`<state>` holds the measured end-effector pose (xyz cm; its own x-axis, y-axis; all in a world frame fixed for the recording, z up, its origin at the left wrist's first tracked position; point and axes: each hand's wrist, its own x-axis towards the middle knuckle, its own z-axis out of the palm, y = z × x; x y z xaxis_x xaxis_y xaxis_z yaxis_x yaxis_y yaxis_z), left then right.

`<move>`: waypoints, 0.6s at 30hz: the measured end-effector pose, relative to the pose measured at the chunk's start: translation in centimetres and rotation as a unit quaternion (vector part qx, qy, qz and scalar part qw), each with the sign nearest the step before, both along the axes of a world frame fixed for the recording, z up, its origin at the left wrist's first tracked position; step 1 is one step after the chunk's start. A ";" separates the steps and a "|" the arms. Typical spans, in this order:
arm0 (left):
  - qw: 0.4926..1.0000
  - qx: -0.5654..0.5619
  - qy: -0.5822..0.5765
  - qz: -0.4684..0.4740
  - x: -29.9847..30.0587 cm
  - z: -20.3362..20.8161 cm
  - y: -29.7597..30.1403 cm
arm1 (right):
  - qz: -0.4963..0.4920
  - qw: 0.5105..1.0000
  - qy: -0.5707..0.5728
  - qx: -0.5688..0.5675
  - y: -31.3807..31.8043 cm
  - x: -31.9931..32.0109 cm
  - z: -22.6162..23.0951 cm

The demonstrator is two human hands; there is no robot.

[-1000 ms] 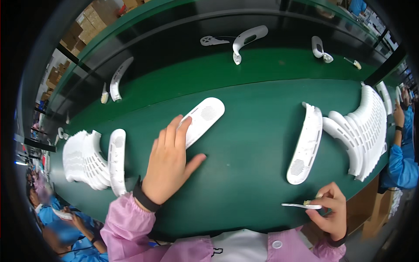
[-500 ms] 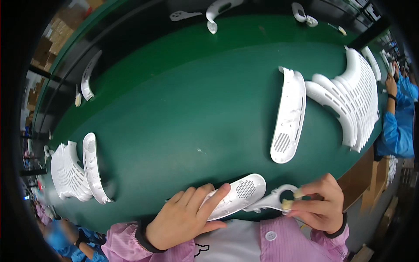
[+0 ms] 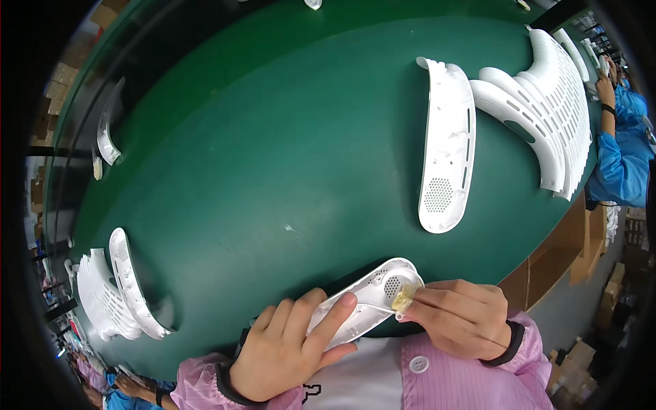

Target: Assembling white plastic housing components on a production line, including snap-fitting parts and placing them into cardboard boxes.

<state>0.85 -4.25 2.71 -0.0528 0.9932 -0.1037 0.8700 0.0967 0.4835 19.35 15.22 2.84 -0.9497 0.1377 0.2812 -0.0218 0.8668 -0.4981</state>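
Near the table's front edge, my left hand (image 3: 290, 345) is closed around a long white plastic shell (image 3: 331, 318), its inner side up and index finger lying across it. My right hand (image 3: 461, 318) pinches a small white ring-ended plastic part (image 3: 374, 307) against the shell's perforated end. The ring lies over the small holes, and its thin arm runs along the inside of the shell. Yellowish wrapping (image 3: 404, 297) covers the right fingertips and hides part of the ring.
Another white shell (image 3: 447, 150) lies inner side up before a stack of nested shells (image 3: 557, 116). More shells (image 3: 106, 294) stand at the left, beside a single one (image 3: 133, 287). A co-worker's blue sleeve (image 3: 618, 167) and a cardboard box (image 3: 557, 253) are at the right.
My right hand has moved left, bringing the ring-ended part from beside the shell onto its perforated end. My left hand keeps its hold, and the view has shifted slightly.
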 end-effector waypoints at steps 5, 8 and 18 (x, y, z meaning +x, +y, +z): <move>1.000 0.003 -0.008 0.005 -0.1 0.3 -0.1 | -0.031 0.996 -0.074 -0.026 -0.2 -0.8 0.9; 1.000 -0.005 0.001 0.001 -0.1 0.5 0.1 | -0.052 0.994 -0.093 0.007 -0.4 -1.4 1.3; 0.999 -0.021 0.028 0.027 0.1 0.9 0.7 | -0.056 0.968 -0.214 -0.120 0.1 -3.8 2.9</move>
<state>0.95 -3.54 3.60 -0.1136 0.9835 -0.1406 0.8881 0.1640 0.4294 15.52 15.36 5.79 -0.9475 0.2584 -0.1881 0.3183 0.7095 -0.6287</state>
